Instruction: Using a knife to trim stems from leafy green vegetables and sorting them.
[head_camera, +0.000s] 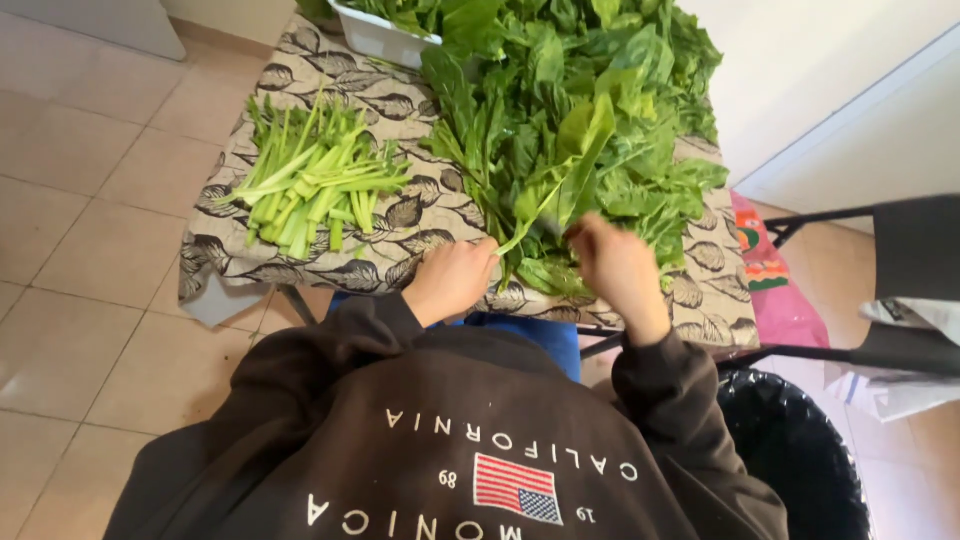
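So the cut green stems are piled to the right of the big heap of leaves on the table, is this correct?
Not quite. In the head view the cut green stems are piled to the left of the big heap of leaves, not the right. They do lie on the table.

A home is shown, most likely a kitchen corner. The floor (90, 200) is laid with beige tiles, and a small desk (300, 260) is covered with a leaf-patterned cloth (410, 215). Leafy greens (580, 120) and cut stalks (315, 180) are heaped on it, and a black bin (800, 460) is set beside a plain white wall (800, 60).
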